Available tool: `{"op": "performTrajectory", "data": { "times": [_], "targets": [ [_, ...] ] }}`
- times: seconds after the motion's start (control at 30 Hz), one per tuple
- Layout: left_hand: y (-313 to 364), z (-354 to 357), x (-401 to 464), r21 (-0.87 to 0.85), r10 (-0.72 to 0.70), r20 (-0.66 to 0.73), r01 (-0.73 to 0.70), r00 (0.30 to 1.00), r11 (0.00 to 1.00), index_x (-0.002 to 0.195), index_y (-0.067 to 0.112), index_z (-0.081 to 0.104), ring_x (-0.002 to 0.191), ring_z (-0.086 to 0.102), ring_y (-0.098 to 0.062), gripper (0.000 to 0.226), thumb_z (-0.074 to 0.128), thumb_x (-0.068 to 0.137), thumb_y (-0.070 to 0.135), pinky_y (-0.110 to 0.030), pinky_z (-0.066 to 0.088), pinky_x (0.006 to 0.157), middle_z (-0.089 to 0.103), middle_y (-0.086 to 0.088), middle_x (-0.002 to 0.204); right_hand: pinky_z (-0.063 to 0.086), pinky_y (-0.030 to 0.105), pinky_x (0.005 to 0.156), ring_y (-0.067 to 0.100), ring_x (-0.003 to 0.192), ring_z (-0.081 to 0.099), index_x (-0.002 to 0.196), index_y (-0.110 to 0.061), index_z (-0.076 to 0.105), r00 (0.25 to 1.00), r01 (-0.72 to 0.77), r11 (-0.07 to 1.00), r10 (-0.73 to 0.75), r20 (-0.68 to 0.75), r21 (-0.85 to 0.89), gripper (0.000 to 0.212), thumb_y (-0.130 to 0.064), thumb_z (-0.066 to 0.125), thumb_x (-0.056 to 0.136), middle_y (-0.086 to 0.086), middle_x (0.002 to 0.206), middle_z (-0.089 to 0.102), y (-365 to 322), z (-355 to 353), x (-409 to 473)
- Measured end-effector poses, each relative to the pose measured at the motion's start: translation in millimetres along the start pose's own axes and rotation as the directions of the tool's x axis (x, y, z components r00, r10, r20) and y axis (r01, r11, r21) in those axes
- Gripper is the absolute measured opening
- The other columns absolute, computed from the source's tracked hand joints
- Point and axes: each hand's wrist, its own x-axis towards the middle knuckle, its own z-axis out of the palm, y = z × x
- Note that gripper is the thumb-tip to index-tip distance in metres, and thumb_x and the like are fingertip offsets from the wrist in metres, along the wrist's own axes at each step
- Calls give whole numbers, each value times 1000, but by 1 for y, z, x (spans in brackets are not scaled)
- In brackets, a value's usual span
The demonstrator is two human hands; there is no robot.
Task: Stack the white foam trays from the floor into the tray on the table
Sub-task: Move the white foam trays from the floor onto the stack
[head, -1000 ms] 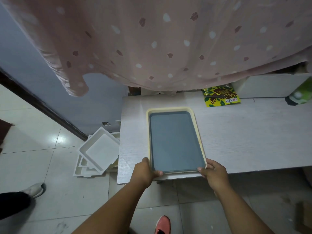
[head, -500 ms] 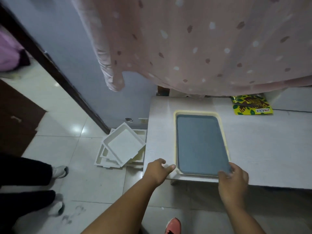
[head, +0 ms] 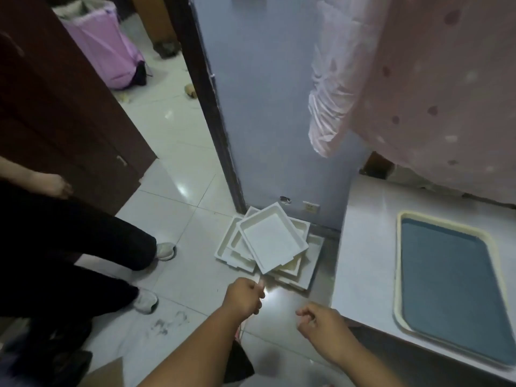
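**Both hands empty above the floor, short of the foam trays**

Curled loosely, fingers [head: 255,293] of the left hand [head: 244,298], closed round nothing, thumb side toward the pile. Hanging over the tiled floor [head: 178,277], just on the near side of the white foam trays [head: 272,243], not touching them. Curled inward too, fingers [head: 304,312] of the right hand [head: 321,324], likewise holding nothing, near the front left corner of the table [head: 365,263] and to the right of the left hand. Bare forearms running back from both wrists to the bottom edge of the view.

Heaped on the floor beyond the hands, the white foam trays: several shallow rectangular ones, piled askew, the topmost turned at an angle across the rest. Wedged between the blue wall [head: 268,107] behind and the left edge of the table. A small wall socket [head: 310,205] just behind the pile.

Right of the pile, flat on the pale table top, the tray [head: 398,263] with a cream rim and a blue-grey base, nothing in it. Above the table, a pink spotted curtain [head: 424,88] hanging down.

Left of the pile, another person's legs in dark trousers [head: 83,241] and pale shoes [head: 165,251]. Further left and behind, a dark wooden door [head: 64,107]; beyond the doorway, a pink-lined bin [head: 103,43].
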Motion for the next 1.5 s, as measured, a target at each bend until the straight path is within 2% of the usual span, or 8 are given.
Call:
{"op": "performTrajectory", "data": {
  "times": [0.13, 0.37, 0.53, 0.77, 0.87, 1.03, 1.17, 1.5],
  "targets": [
    [-8, -52, 45, 33, -41, 34, 40, 999, 999, 64, 9, 74, 52, 64, -13, 65, 45, 97, 57, -27, 49, 65, 69, -5, 52, 59, 35, 74, 10, 72, 71, 88, -40, 66, 996, -90, 995, 90, 8, 53, 13, -44, 61, 78, -4, 79, 72, -48, 17, 43],
    [-14, -113, 141, -37, -108, 104, 112, 989, 993, 95, 14, 70, 65, 67, -21, 55, 35, 100, 56, -32, 51, 76, 77, -7, 81, 54, 27, 66, 14, 71, 72, 108, -29, 65, 979, -170, 974, 184, -88, 153, 25, -20, 67, 84, 3, 75, 73, -113, 51, 128],
    [-21, -118, 198, -51, -186, 138, 194, 973, 980, 92, 9, 68, 61, 66, -20, 42, 47, 100, 43, -26, 50, 64, 72, -4, 72, 45, 15, 55, 22, 75, 63, 89, -23, 66, 920, -269, 930, 325, -220, 249, 31, 5, 64, 76, -3, 83, 63, -112, 54, 187],
    [-48, -70, 294, -132, -258, 186, 284, 948, 950, 75, 6, 68, 73, 71, -29, 23, 60, 89, 22, -42, 60, 77, 70, -11, 74, 50, 31, 74, 27, 87, 67, 72, -25, 62, 882, -404, 902, 428, -199, 148, 24, -5, 62, 84, -3, 82, 68, -37, 43, 316],
    [-62, -34, 355, -48, -261, 114, 268, 959, 962, 89, 5, 74, 90, 71, -30, 26, 56, 90, 25, -40, 57, 89, 74, -7, 89, 52, 36, 85, 28, 95, 63, 97, -22, 69, 871, -434, 892, 451, -195, 126, 16, -13, 61, 86, 6, 107, 69, 5, 47, 397],
    [-86, 30, 456, 54, -261, 35, 259, 965, 964, 140, 7, 53, 134, 49, -29, 46, 53, 98, 25, -28, 38, 105, 56, -9, 142, 43, 29, 78, 35, 106, 61, 135, -14, 53, 796, -492, 866, 488, -358, 87, 48, -23, 62, 89, 15, 127, 61, 65, 47, 517],
    [-108, 64, 514, 50, -297, 42, 295, 954, 954, 128, 5, 57, 120, 58, -35, 42, 55, 93, 28, -33, 46, 99, 61, -17, 133, 52, 37, 92, 37, 110, 62, 135, -14, 54, 803, -476, 879, 451, -391, 38, 52, -27, 64, 86, 16, 129, 62, 101, 52, 571],
    [-105, 29, 496, -67, -228, -34, 225, 973, 972, 98, 11, 62, 90, 69, -32, 13, 58, 89, 19, -45, 61, 83, 68, -11, 99, 49, 35, 86, 31, 96, 61, 109, -13, 68, 790, -390, 916, 383, -478, 89, 22, -25, 57, 94, 9, 105, 66, 66, 51, 535]
  ]
}}
